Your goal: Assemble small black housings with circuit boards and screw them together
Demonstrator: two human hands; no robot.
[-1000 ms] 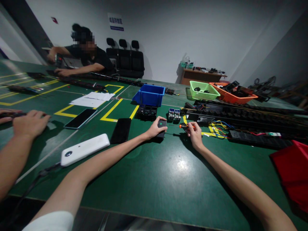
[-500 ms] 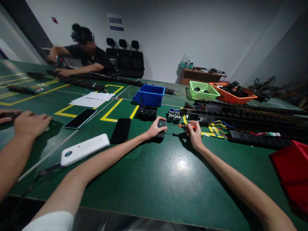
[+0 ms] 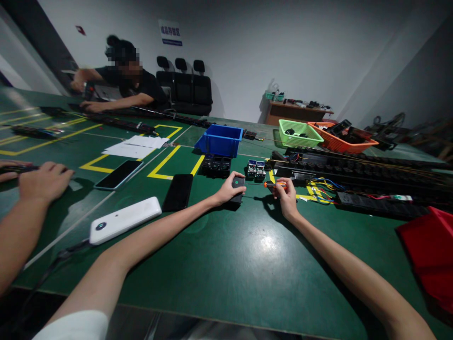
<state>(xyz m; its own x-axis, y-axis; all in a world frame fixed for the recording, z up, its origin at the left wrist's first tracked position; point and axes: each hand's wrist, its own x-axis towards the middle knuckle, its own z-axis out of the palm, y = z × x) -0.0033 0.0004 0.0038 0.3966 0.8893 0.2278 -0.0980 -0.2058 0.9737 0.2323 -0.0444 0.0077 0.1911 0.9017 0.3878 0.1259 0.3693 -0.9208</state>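
Fingers of your left hand (image 3: 228, 190) are wrapped narrowly about a black box (image 3: 235, 201), thumb across its near side; those of your right hand (image 3: 287, 194) are pinched round the orange handle of a screwdriver (image 3: 270, 184). The box sits on the bench (image 3: 226, 278), well in from the near edge and toward the far one; your left hand is on it, and your right is the farther, off toward the bench's right end.

What matters is the line between the two: the screwdriver lies nearly level, its long axis roughly along the near edge, its thin shaft pointing left at the box; whether the tip touches, I cannot tell; your grip hides too much of the box to be sure of its long axis.

Just beyond the gap stand two modules (image 3: 255, 170) with blue tops; a blue bin (image 3: 222, 143) stands farther toward the far edge; a black phone (image 3: 177, 192) lies left of the box.

As for writing, the wall sign (image 3: 170, 32) seems to read 成品存放区, its smaller line too small to make out; the box bears a green mark, no legible brand.
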